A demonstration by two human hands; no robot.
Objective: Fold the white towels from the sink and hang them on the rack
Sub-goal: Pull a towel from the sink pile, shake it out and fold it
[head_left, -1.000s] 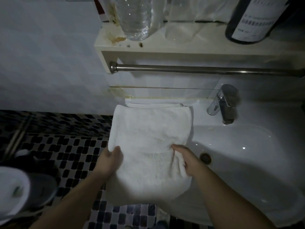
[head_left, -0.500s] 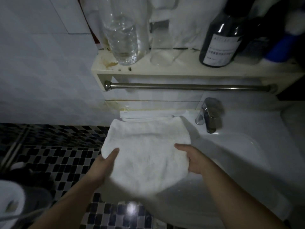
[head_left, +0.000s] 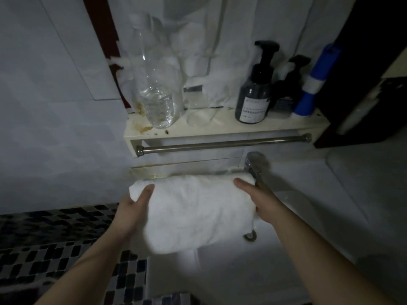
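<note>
Head view: I am holding the folded white towel (head_left: 193, 212) at centre frame, over the left edge of the sink (head_left: 312, 238) and below the towel rail (head_left: 220, 143). My left hand (head_left: 130, 214) is gripping its left end and my right hand (head_left: 262, 205) its right end, fingers curling round the cloth, thumbs on top, the rest hidden beneath. I am judging it soft, light and floppy; taking both ends should be keeping the fold together.
</note>
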